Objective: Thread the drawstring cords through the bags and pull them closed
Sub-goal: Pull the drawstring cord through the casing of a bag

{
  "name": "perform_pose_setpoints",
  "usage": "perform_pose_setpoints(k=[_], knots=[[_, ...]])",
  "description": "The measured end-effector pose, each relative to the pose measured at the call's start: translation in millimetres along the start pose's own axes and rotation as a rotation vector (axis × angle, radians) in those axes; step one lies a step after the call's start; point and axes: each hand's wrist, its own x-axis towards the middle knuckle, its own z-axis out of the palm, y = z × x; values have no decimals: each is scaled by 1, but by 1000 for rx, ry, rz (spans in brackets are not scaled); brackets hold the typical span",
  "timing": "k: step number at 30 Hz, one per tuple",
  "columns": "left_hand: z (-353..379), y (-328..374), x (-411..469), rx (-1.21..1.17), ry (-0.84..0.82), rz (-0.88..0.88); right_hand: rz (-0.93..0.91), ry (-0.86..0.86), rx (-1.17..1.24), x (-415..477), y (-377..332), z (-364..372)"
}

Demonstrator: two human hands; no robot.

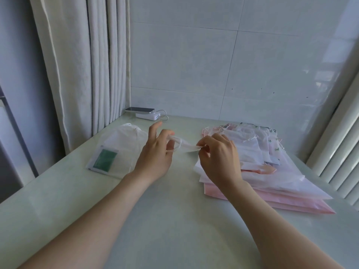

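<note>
Only the head view to go on. Both hands are up just above the pale green surface (174,220), with a small sheer bag (187,148) stretched between them. Its long axis runs left-right, so each hand has one end. The left hand (155,154) pinches the left end, index finger sticking up free. The right hand (219,158) has its fingers curled tight on the right end. So both grips are narrow and holding the bag. A thin drawstring cord (179,145) loops out near the left hand, which looks like the nearer one to tug it.

My guess is this is the cinching step, pulling outward along that axis. The pile of bags (272,171) sits right beside the right hand. Another sheer pouch (124,140) with a green packet (104,158) lies left. A phone (139,109) on a power bank (147,115) sits far back.
</note>
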Motion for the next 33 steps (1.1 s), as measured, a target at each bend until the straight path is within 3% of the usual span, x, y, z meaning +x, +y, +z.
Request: perform_pose_setpoints(k=[3,7,13,18,23,30,33], knots=[[-3,4,-1,115,-51,9,119,-160,-58,-1,2,-3],[-7,14,-1,254,-67,75,147,-377,-107,-2,-2,-5],[-14,26,-1,516,-54,87,75,-251,-82,2,-13,-14],[-18,28,0,369,-43,54,19,-218,-67,4,-20,-16],[-17,15,4,274,-39,-91,169,-235,-58,2,-11,-13],[-24,11,5,259,-17,-239,371,-236,271,6,1,-4],[-27,16,6,232,-79,-287,460,-222,404,8,-1,-9]])
